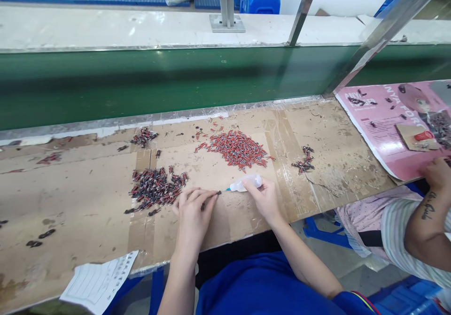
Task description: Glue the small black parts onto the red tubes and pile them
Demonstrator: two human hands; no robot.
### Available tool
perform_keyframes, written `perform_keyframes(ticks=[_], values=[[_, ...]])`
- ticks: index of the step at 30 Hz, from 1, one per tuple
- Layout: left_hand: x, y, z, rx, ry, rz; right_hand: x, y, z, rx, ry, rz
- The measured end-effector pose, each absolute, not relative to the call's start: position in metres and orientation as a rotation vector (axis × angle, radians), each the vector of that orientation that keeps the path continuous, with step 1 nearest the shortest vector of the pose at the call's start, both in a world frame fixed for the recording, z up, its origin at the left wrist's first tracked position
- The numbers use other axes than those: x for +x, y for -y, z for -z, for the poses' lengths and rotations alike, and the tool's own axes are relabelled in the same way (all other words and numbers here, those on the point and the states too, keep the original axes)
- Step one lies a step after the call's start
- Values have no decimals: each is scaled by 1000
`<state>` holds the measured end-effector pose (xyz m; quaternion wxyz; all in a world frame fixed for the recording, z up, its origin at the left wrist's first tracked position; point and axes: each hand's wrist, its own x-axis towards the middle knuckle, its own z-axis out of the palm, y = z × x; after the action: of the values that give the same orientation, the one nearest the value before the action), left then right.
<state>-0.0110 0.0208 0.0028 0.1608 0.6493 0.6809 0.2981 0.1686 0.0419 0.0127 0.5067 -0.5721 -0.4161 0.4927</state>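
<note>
My right hand point(264, 197) is wrapped round a translucent squeeze bottle point(246, 182) with a thin blue-green needle tip that points left. Between the fingertips of my left hand point(195, 207) is a small dark part point(219, 193), and the needle tip is close to it; I cannot tell whether they touch. A second dark piece point(203, 206) shows against my left fingers. Left of this hand lies a pile of small black-and-red parts point(155, 188). Beyond my hands is a heap of small red parts point(237, 149) with silvery bits.
Cardboard point(88, 202) covers the bench, with a green conveyor belt point(148, 80) behind it. Small dark clusters lie at back left point(143, 136) and right point(303, 161). A paper sheet point(100, 282) overhangs the front edge. A co-worker's arm point(428, 216) is at right by a pink poster point(380, 127).
</note>
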Motion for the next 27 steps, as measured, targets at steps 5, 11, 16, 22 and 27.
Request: perform_keyframes(ticks=[5, 11, 16, 22, 27], values=[[-13, -21, -5, 1843, -1957, -830, 188, -32, -28, -1766, 1283, -969], [-14, -23, -7, 1860, -1902, -1006, 197, -48, -57, -1938, 1676, -304], [-11, -23, -9, 1834, -1828, -1052, 172, -81, -65, -2055, 1985, -574], [-7, -21, -12, 1812, -1792, -1072, 151, -90, -64, -2222, 2111, -545], [-2, -21, -17, 1723, -1766, -1131, 159, -81, -67, -2122, 2164, -546]])
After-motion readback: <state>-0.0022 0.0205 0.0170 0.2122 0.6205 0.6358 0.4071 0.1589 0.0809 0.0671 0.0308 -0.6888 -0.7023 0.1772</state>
